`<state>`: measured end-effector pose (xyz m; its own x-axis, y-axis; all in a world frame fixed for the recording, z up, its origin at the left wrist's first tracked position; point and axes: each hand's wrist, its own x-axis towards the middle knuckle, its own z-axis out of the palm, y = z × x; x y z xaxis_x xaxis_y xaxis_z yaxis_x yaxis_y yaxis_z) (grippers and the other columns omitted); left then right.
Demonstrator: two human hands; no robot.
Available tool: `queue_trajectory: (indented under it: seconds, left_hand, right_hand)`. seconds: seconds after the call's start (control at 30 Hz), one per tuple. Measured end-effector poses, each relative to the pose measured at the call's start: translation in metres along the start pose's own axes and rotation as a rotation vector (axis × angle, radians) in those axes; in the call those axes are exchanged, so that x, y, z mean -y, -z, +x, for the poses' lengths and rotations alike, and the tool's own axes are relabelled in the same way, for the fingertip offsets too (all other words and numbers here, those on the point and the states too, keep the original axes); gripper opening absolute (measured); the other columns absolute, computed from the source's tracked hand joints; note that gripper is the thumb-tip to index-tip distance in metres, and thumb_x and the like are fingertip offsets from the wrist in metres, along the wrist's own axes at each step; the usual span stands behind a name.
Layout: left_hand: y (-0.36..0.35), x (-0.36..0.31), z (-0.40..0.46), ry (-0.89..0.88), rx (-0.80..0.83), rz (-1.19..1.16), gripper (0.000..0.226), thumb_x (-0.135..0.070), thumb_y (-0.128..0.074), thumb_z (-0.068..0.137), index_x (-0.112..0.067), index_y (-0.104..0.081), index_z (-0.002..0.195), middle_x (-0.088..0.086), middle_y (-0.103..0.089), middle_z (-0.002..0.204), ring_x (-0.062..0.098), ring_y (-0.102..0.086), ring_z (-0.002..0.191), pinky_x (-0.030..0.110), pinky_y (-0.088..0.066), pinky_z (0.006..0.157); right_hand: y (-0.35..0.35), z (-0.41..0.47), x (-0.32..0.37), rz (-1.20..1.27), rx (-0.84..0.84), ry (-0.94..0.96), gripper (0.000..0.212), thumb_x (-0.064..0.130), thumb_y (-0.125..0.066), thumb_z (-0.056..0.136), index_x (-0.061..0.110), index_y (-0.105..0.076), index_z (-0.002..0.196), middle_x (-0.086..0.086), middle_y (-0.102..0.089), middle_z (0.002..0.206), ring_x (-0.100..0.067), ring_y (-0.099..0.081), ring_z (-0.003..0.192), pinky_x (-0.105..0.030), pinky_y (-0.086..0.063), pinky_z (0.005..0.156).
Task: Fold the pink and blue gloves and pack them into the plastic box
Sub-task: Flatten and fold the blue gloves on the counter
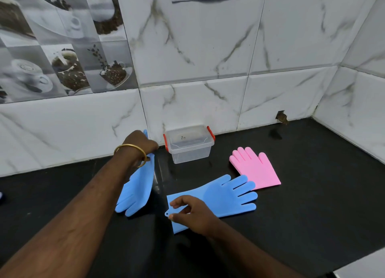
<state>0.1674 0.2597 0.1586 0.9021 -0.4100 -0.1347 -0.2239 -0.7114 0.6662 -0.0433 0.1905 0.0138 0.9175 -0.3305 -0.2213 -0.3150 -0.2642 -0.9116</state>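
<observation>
My left hand (143, 143) is closed around the cuff end of one blue glove (137, 186), lifted off the counter; the glove hangs down with its fingers pointing toward me, tips near the black surface. A gold bangle (130, 153) sits on that wrist.

My right hand (191, 214) rests on the cuff of the second blue glove (225, 196), thumb and forefinger bent toward its small hanging tab but not clearly pinching it; no firm hold visible. This glove lies flat on the black counter (312, 205), fingers spread and pointing to the right.

Its fingertips overlap the lower corner of a pink glove (256, 169), which lies flat further right, fingers pointing toward the back wall. Only one pink piece visible; whether it is a stacked pair, I cannot tell.

The clear plastic box (189, 146) with red latches stands at the counter's back edge, against the marble-tiled wall (208, 48), lid on, just behind and between the gloves.
</observation>
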Motion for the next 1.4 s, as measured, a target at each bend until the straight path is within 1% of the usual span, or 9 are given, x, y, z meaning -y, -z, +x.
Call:
queue_trajectory:
  seconds: [0.13, 0.27, 0.4, 0.7, 0.93, 1.1, 1.2, 1.3, 1.4]
  left_hand:
    - [0.009, -0.029, -0.013, -0.182, -0.024, 0.036, 0.021, -0.013, -0.073, 0.069, 0.006, -0.067, 0.071, 0.016, -0.07, 0.057, 0.023, -0.069, 0.046, 0.036, -0.061, 0.058]
    - [0.014, -0.065, -0.027, -0.274, 0.035, -0.116, 0.016, -0.01, -0.077, 0.073, -0.006, -0.061, 0.075, 0.022, -0.071, 0.073, 0.026, -0.071, 0.052, 0.049, -0.061, 0.071]
    - [0.018, -0.097, -0.04, -0.331, 0.105, -0.344, 0.028, -0.004, -0.077, 0.076, -0.013, -0.054, 0.09, 0.02, -0.056, 0.076, 0.027, -0.069, 0.048, 0.052, -0.06, 0.071]
    - [0.008, -0.118, -0.064, -0.413, 0.102, -0.631, 0.026, -0.007, -0.08, 0.074, -0.013, -0.055, 0.074, 0.01, -0.06, 0.081, 0.027, -0.072, 0.058, 0.037, -0.063, 0.061]
    - [-0.027, -0.071, -0.067, -0.344, 0.128, -0.676, 0.061, -0.005, -0.079, 0.076, 0.001, -0.052, 0.131, 0.016, -0.054, 0.13, 0.021, -0.072, 0.067, 0.024, -0.057, 0.053]
    - [-0.053, -0.021, -0.069, -0.278, 0.177, -0.72, 0.064, -0.005, -0.08, 0.074, -0.008, -0.053, 0.132, 0.019, -0.062, 0.118, 0.018, -0.071, 0.062, 0.029, -0.057, 0.05]
    - [-0.069, 0.006, -0.076, -0.256, 0.22, -0.718, 0.067, -0.004, -0.08, 0.073, -0.012, -0.052, 0.133, 0.012, -0.068, 0.094, 0.015, -0.07, 0.059, 0.028, -0.057, 0.049]
    - [-0.085, 0.032, -0.079, -0.238, 0.234, -0.72, 0.068, -0.003, -0.079, 0.075, -0.017, -0.05, 0.134, -0.004, -0.067, 0.074, 0.011, -0.069, 0.059, 0.026, -0.055, 0.049]
    - [-0.1, 0.059, -0.078, -0.221, 0.232, -0.635, 0.071, -0.005, -0.078, 0.077, -0.018, -0.045, 0.139, 0.007, -0.069, 0.08, 0.017, -0.069, 0.068, 0.03, -0.057, 0.052]
  right_hand:
    - [-0.01, 0.006, 0.032, 0.008, 0.141, 0.081, 0.056, 0.049, -0.075, 0.074, 0.042, -0.056, 0.127, 0.022, -0.06, 0.121, -0.004, -0.062, 0.106, -0.018, -0.049, 0.085]
    - [-0.009, 0.027, 0.071, 0.0, 0.219, 0.152, 0.076, 0.045, -0.075, 0.079, 0.045, -0.034, 0.143, 0.004, -0.04, 0.152, -0.018, -0.044, 0.135, -0.035, -0.046, 0.101]
    - [0.013, 0.052, 0.108, 0.057, 0.092, 0.222, 0.076, 0.039, -0.073, 0.084, 0.038, -0.03, 0.147, 0.001, -0.032, 0.158, -0.023, -0.036, 0.141, -0.038, -0.04, 0.104]
    - [0.099, 0.069, 0.092, 0.335, -0.108, 0.08, 0.072, 0.031, -0.067, 0.091, 0.03, -0.029, 0.152, 0.001, -0.027, 0.16, -0.017, -0.03, 0.145, -0.04, -0.035, 0.112]
    - [0.127, 0.055, 0.007, 0.739, -0.295, -0.094, 0.042, 0.017, -0.055, 0.099, 0.016, -0.049, 0.14, -0.007, -0.054, 0.143, -0.027, -0.05, 0.132, -0.041, -0.046, 0.103]
    - [0.146, 0.031, -0.023, 1.286, -0.43, -0.051, 0.026, 0.045, -0.068, 0.087, 0.028, -0.077, 0.104, -0.006, -0.071, 0.12, -0.028, -0.069, 0.107, -0.043, -0.058, 0.082]
    - [0.153, 0.019, -0.036, 1.715, -0.337, -0.037, 0.046, 0.053, -0.067, 0.084, 0.032, -0.065, 0.125, 0.009, -0.068, 0.126, -0.016, -0.068, 0.11, -0.04, -0.056, 0.089]
    - [0.155, 0.012, -0.04, 1.725, -0.313, 0.057, 0.068, 0.06, -0.065, 0.076, 0.033, -0.055, 0.137, 0.004, -0.063, 0.133, -0.018, -0.062, 0.12, -0.041, -0.048, 0.103]
    - [0.152, 0.004, -0.04, 1.621, -0.355, 0.085, 0.071, 0.064, -0.063, 0.079, 0.029, -0.053, 0.139, 0.0, -0.05, 0.148, -0.018, -0.046, 0.137, -0.038, -0.026, 0.118]
